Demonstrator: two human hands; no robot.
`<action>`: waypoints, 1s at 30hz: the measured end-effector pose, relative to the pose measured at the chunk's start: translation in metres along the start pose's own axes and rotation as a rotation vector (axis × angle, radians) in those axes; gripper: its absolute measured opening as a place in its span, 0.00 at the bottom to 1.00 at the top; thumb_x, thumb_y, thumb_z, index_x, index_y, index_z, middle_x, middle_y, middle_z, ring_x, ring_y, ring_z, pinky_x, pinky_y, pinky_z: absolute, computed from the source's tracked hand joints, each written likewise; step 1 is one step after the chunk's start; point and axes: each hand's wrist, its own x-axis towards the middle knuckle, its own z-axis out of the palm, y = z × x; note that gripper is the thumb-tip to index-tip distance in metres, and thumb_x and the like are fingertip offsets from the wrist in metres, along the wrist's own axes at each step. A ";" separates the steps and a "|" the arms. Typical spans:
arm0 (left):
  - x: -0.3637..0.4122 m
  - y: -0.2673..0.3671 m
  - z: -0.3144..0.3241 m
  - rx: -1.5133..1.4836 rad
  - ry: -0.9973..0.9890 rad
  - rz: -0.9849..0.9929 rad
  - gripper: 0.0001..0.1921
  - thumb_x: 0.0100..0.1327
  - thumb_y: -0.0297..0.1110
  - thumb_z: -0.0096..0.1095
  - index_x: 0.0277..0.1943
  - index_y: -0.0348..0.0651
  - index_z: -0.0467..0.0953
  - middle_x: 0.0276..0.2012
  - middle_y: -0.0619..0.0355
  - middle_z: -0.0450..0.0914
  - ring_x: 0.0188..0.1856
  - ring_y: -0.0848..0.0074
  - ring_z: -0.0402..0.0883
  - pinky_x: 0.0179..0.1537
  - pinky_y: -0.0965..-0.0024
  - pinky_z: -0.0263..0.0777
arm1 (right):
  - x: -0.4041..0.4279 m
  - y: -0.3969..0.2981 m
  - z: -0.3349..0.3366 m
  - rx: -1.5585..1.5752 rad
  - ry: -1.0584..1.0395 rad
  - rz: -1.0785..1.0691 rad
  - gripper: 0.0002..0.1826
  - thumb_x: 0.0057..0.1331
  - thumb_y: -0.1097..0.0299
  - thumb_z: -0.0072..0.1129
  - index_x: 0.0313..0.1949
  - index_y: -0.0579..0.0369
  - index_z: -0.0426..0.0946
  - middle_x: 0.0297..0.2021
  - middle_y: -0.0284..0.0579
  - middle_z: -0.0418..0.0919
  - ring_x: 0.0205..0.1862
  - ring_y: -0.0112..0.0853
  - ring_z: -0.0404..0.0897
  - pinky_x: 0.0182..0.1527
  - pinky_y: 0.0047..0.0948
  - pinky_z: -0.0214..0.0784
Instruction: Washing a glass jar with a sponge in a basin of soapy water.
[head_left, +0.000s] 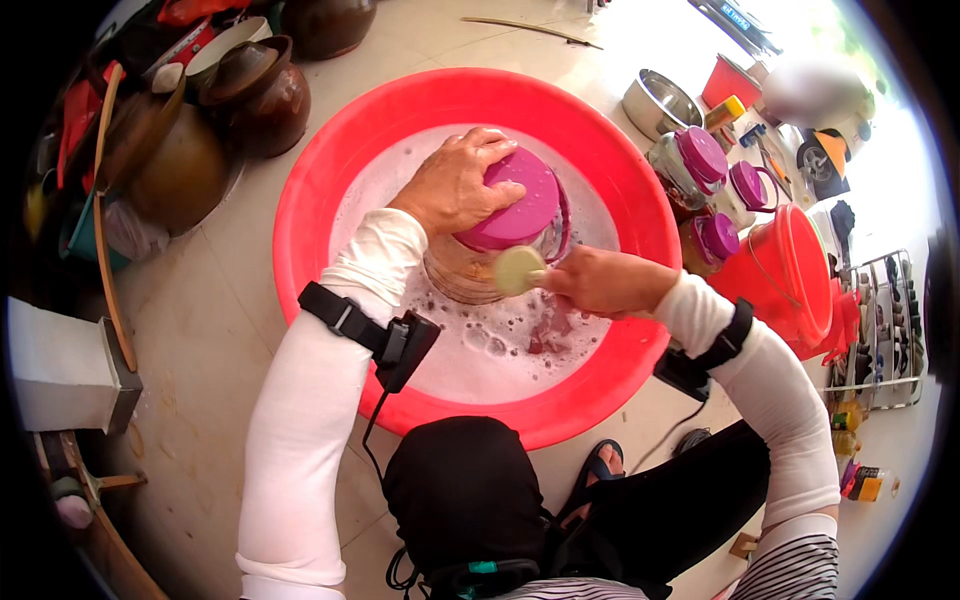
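Note:
A large jar (459, 270) with a purple lid (529, 199) stands in soapy water inside a wide red plastic basin (480, 94). Spread over the lid, my left hand (465, 180) presses on its top and left edge. My right hand (600, 280) is closed around the handle of a tool with a round pale green head (519, 270), probably a brush. That head is against or just in front of the jar's side, below the lid; its working face is hidden. A purple handle loop shows at the jar's right. Foam and bubbles (487, 341) cover much of the water.
Brown glazed crocks (262, 105) stand at the upper left. Right of the basin are a steel pot (660, 101), several purple-lidded jars (701, 154) and a red bucket (806, 277). A thin stick (532, 30) lies on the tiled floor beyond. Cables hang from both forearm straps.

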 end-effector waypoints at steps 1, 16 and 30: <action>-0.008 -0.009 -0.002 0.012 -0.011 -0.016 0.33 0.64 0.52 0.67 0.65 0.37 0.76 0.66 0.47 0.73 0.68 0.53 0.71 0.70 0.57 0.65 | 0.045 -0.011 -0.021 0.500 -0.262 0.531 0.20 0.79 0.57 0.43 0.41 0.61 0.78 0.26 0.44 0.79 0.15 0.37 0.74 0.18 0.38 0.70; -0.005 -0.001 0.002 0.030 -0.041 -0.064 0.34 0.64 0.54 0.67 0.66 0.39 0.75 0.68 0.48 0.72 0.70 0.55 0.70 0.71 0.58 0.63 | -0.021 -0.016 -0.034 0.952 -0.869 1.326 0.27 0.77 0.47 0.49 0.33 0.59 0.82 0.17 0.38 0.71 0.19 0.28 0.73 0.20 0.33 0.65; 0.000 -0.013 -0.013 -0.347 -0.102 -0.167 0.34 0.65 0.41 0.65 0.71 0.33 0.68 0.72 0.42 0.68 0.73 0.59 0.67 0.73 0.65 0.60 | 0.039 -0.077 0.090 0.762 -1.014 0.807 0.16 0.66 0.64 0.54 0.37 0.68 0.82 0.25 0.54 0.83 0.24 0.39 0.85 0.25 0.40 0.78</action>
